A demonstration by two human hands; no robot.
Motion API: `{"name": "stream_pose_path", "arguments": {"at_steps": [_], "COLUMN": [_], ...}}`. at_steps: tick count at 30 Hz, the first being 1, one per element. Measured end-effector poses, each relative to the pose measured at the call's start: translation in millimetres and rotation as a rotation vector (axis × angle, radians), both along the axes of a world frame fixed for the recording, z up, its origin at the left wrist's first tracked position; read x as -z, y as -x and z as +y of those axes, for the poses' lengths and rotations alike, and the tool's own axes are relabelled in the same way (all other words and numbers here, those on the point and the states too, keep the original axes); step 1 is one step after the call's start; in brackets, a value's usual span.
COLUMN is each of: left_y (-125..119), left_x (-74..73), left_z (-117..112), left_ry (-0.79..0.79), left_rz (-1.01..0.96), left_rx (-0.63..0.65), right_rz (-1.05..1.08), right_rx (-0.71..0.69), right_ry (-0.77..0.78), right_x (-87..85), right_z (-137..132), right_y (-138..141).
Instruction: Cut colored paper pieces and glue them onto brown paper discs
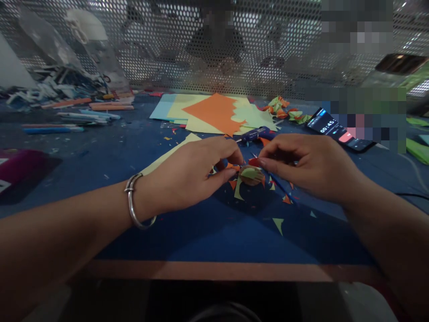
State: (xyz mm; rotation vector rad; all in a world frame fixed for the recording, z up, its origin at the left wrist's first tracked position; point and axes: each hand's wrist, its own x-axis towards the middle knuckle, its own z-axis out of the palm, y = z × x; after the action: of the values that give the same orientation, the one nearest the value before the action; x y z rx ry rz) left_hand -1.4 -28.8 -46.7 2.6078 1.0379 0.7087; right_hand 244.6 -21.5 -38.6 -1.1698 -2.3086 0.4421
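My right hand (301, 163) pinches a small red paper piece (255, 162) between thumb and forefinger. Facing it, my left hand (197, 170) is curled, thumb and forefinger drawn close at an orange paper scrap (233, 167); what these fingertips hold is not clear. Between and just below both hands lies a round brown disc (256, 178) with a pale green paper scrap (238, 190) against it. A thin blue stick (279, 184) slants beneath my right fingers. Behind the fingertips rests a dark blue handled tool (256, 134).
Orange paper (209, 112) tops pale sheets at the back. Crumpled paper strips (278, 107) and a phone (338, 129) showing a timer are right of them. Pens (83, 117), a bottle (107, 58) and a magenta object (22, 167) stand left. Scraps dot the blue tabletop (201, 237).
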Motion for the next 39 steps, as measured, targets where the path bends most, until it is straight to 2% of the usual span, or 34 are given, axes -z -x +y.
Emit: {"name": "stream_pose_path", "arguments": {"at_steps": [5, 12, 18, 25, 28, 32, 36, 39], "left_y": [2, 1, 1, 0, -1, -2, -2, -4], "left_x": [0.0, 0.4, 2.0, 2.3, 2.4, 0.7, 3.0, 7.7], "left_z": [3, 3, 3, 2, 3, 1, 0, 3], "left_ry": [0.008, 0.006, 0.026, 0.070, 0.070, 0.182, 0.366, 0.466], "left_rz": [0.036, 0.064, 0.064, 0.055, 0.050, -0.003, -0.153, -0.280], "left_rx": [-0.011, 0.011, 0.009, 0.011, 0.008, -0.032, -0.098, -0.088], "right_rz": [-0.081, -0.131, -0.177, -0.168, -0.160, -0.162, 0.006, 0.099], "right_rx": [0.001, 0.009, -0.018, 0.063, 0.021, -0.043, -0.031, -0.021], "right_ry": [0.143, 0.240, 0.205, 0.212, 0.193, 0.115, 0.173, 0.176], "right_x": [2.0, 6.7, 9.2, 14.5, 14.8, 12.9, 11.1, 10.2], "right_z": [10, 9, 8, 8, 8, 7, 1, -3], "right_y": [-6, -1, 6, 9, 10, 13, 14, 15]}}
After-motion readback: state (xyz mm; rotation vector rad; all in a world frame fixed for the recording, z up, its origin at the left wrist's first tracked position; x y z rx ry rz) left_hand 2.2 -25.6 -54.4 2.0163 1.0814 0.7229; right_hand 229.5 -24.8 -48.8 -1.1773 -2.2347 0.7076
